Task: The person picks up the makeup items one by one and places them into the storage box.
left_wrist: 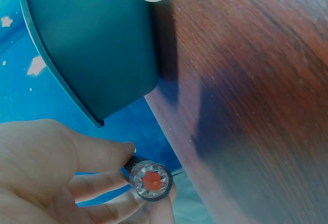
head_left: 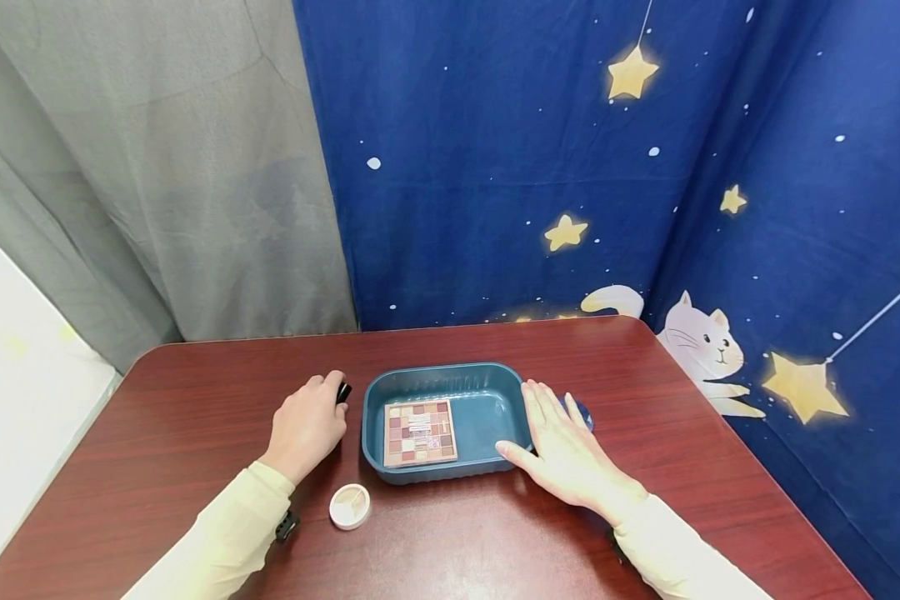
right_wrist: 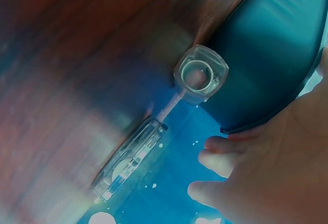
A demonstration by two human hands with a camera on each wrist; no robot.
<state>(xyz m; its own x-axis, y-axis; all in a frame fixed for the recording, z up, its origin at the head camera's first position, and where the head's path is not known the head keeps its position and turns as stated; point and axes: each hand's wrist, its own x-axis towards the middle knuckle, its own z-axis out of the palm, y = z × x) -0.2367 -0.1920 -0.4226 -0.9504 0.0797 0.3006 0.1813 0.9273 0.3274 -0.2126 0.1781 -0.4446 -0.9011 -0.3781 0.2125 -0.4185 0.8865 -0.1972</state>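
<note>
My left hand [head_left: 307, 429] is left of the teal plastic basin [head_left: 450, 475], pinching a lipstick-like tube [left_wrist: 152, 180] between thumb and fingers. The tube is black, with a clear faceted end that shows red-orange inside. An eyeshadow palette [head_left: 420, 442] with many small coloured squares lies in the basin's left half. My right hand [head_left: 570, 462] lies along the basin's right end, fingers straight and thumb spread over the near rim. Beyond that hand, a clear squarish container [right_wrist: 214, 67] with a round centre stands close to the basin wall.
A round pale compact [head_left: 350, 507] sits on the dark red table [head_left: 450, 550] in front of the basin. A flat clear case [right_wrist: 130, 157] lies right of the basin. Part of a blue item [head_left: 585, 414] shows behind my right fingers. Curtains [head_left: 495, 167] hang behind the table.
</note>
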